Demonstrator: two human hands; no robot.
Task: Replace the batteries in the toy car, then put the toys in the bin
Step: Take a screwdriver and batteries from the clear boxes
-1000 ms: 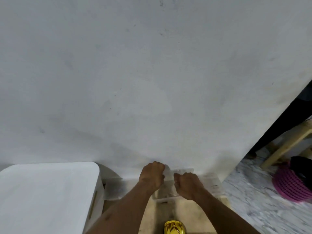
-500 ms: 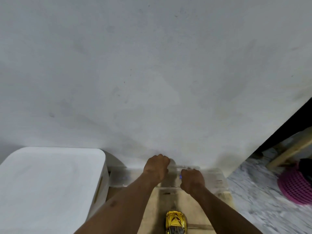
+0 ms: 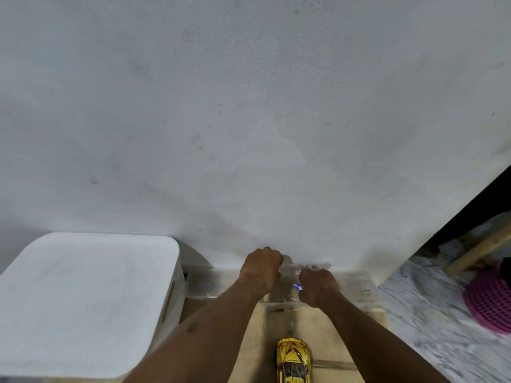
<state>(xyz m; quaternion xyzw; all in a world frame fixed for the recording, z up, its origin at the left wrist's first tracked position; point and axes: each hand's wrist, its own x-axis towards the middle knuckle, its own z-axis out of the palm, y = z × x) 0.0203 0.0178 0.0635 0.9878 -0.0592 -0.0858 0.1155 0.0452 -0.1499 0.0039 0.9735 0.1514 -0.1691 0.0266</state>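
Head view, looking down along 2 bare forearms toward a pale plaster wall (image 3: 249,106) that fills the upper part of the frame. Left hand (image 3: 261,268): curled into a loose fist at the foot of the wall, knuckles up, over the far edge of a clear plastic container (image 3: 362,288); whatever it grips is hidden under the fingers, so the hold cannot be told. Right hand (image 3: 318,286): also closed, just beside the left one and slightly nearer the camera, with a small blue and silver cylinder, apparently a battery (image 3: 297,286), projecting from its thumb side; the fingers are pinched on this item. The 2 hands are near each other but apart. Just beyond the right hand a small whitish object (image 3: 318,265) lies against the wall; it is too blurred to identify. Yellow toy car (image 3: 293,360): stands on its wheels on the wooden surface (image 3: 249,341) at the bottom centre, between the 2 forearms, well apart from both hands, untouched. White bin (image 3: 83,299): closed by a flat lid, on the left, beside the wooden surface and against the wall, with a slot handle in its side. Right margin: marbled floor (image 3: 414,327), a pink perforated basket (image 3: 492,302) and a wooden leg (image 3: 481,247)
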